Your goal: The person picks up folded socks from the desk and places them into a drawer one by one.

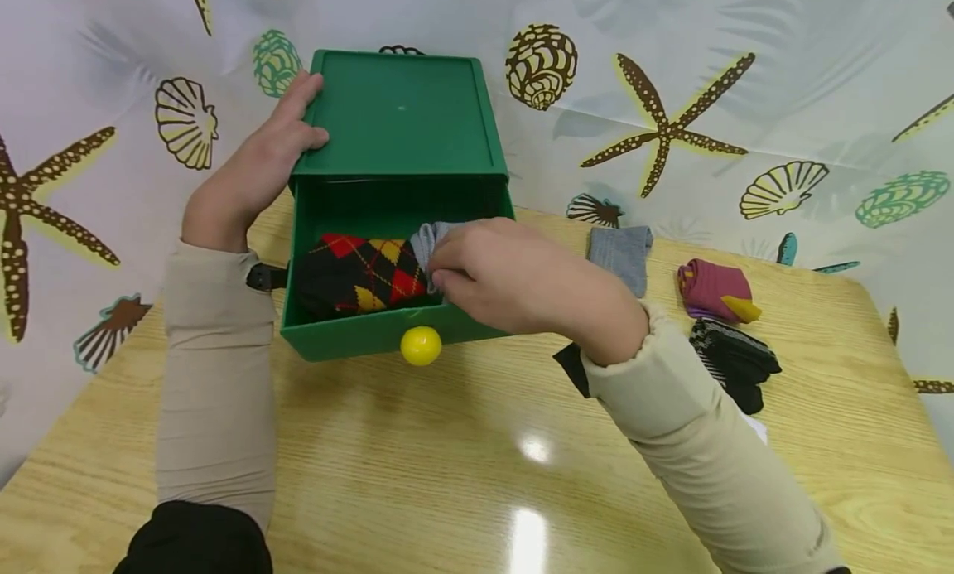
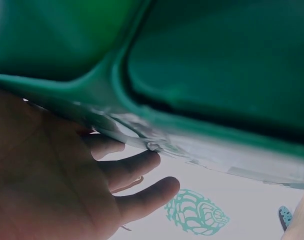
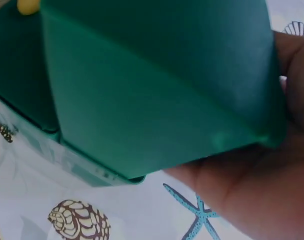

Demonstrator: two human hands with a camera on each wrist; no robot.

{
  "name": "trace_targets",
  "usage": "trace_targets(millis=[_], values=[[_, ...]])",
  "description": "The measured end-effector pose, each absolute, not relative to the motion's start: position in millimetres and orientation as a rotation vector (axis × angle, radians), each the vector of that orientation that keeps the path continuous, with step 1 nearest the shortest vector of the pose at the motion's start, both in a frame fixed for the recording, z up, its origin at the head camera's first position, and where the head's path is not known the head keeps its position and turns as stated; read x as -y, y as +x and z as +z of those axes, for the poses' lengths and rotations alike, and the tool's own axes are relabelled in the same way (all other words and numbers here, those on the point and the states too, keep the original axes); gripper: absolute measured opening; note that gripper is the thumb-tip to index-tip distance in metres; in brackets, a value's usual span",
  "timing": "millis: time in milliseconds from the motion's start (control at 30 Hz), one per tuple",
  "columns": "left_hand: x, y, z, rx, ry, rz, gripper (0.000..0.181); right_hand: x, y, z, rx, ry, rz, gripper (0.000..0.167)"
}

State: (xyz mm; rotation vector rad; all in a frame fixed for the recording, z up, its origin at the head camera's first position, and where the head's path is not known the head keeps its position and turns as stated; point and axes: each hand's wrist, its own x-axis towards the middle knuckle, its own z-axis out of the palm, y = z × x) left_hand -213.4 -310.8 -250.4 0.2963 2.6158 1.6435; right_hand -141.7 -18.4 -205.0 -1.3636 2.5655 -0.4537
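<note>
A green plastic drawer box stands on the table with its drawer pulled out toward me; a yellow round knob is on the drawer's front. Inside lies a folded black argyle sock with red and yellow diamonds. Beside it my right hand reaches into the drawer and pinches a grey sock, largely covered by the fingers. My left hand rests against the box's left side, its fingers extended along the wall in the left wrist view. The right wrist view shows the drawer's outer wall.
To the right on the wooden table lie a folded grey sock, a maroon sock bundle with a yellow part, and black patterned socks. Something white lies partly behind my right sleeve. A shell-and-starfish cloth hangs behind.
</note>
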Motion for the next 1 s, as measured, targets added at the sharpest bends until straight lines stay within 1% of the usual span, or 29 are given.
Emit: trace_targets(millis=[100,267,333,400,467,567,633,700,800,900,1000], values=[[310.3,-213.5,-250.3,-2.614,0.298,1.645,0.068,17.8,-142.9,-207.7,-2.497,-1.426,-0.463,0.026],[311.2,-213.3,-250.5,-2.625,0.288,1.639,0.068,18.8,-141.1,-208.9,-2.514,-1.37,-0.425,0.033],[311.2,-213.4,-251.0,-2.62,0.284,1.645,0.068,19.3,-137.6,-211.5,-2.576,-1.355,-0.435,0.034],[310.8,-213.8,-251.3,-2.614,0.286,1.653,0.068,18.2,-130.8,-216.6,-2.68,-1.364,-0.519,0.03],[310.3,-214.0,-251.2,-2.61,0.288,1.659,0.068,15.9,-121.4,-225.6,-2.797,-1.417,-0.776,0.023],[309.5,-214.5,-250.8,-2.61,0.304,1.658,0.068,13.9,-102.2,-242.9,-2.908,-1.561,-1.384,0.014],[309.2,-214.6,-250.2,-2.614,0.31,1.653,0.068,15.1,-88.8,-255.0,-2.9,-1.668,-1.79,0.014],[309.4,-214.5,-249.6,-2.618,0.31,1.65,0.068,17.8,-77.4,-266.5,-2.87,-1.689,-2.068,0.014],[310.9,-213.2,-248.9,-2.622,0.29,1.652,0.067,22.4,-65.9,-284.4,-2.749,-1.551,-2.262,0.011],[311.2,-212.2,-249.7,-2.618,0.28,1.663,0.067,25.6,-56.9,-304.6,-2.629,-1.23,-2.26,0.003],[309.9,-213.0,-251.3,-2.616,0.29,1.674,0.066,30.7,-46.7,-318.3,-2.535,-0.893,-2.182,0.021]])
